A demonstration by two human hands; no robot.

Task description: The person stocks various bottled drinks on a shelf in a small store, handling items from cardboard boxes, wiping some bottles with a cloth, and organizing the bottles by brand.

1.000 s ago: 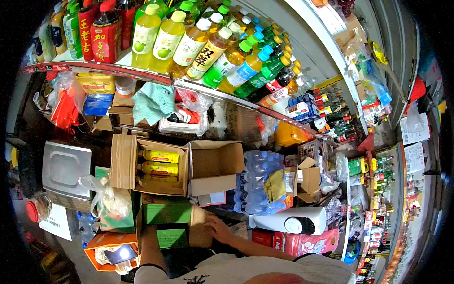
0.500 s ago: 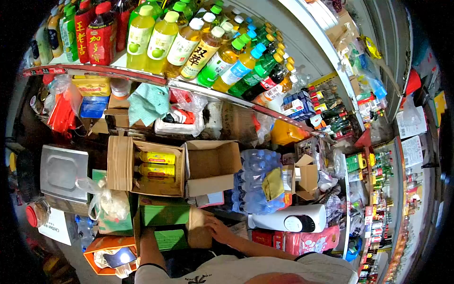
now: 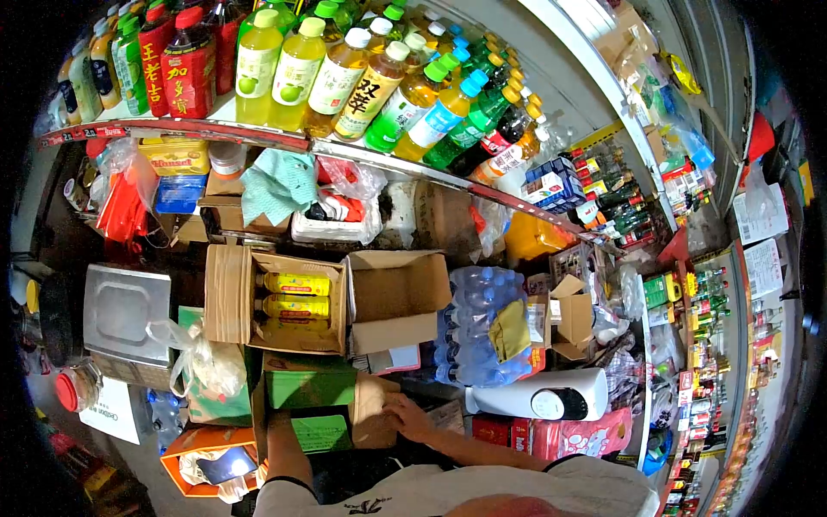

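Note:
A cardboard box with a green outer panel (image 3: 310,388) stands right in front of my body, its flaps spread. On the box's brown right flap (image 3: 372,405) lies my right hand (image 3: 410,418), fingers extended over the cardboard. My left hand (image 3: 281,424) reaches down at the box's left side; its fingers are hidden. A green panel (image 3: 320,433) shows low between my arms. Just beyond is an open carton (image 3: 340,302) with several yellow-labelled bottles (image 3: 297,308) lying in it. Next to it stands another open carton (image 3: 401,289).
A shelf of drink bottles (image 3: 297,82) spans the far side. Shrink-wrapped water bottles (image 3: 469,327) and a white appliance (image 3: 534,395) stand to the right. At left are a metal lid (image 3: 127,310), a plastic bag (image 3: 211,366) and an orange bag (image 3: 185,448) with a phone (image 3: 228,465).
The whole view has shifted slightly, so things appear a little farther right. My hands stay at about the same places on the green box.

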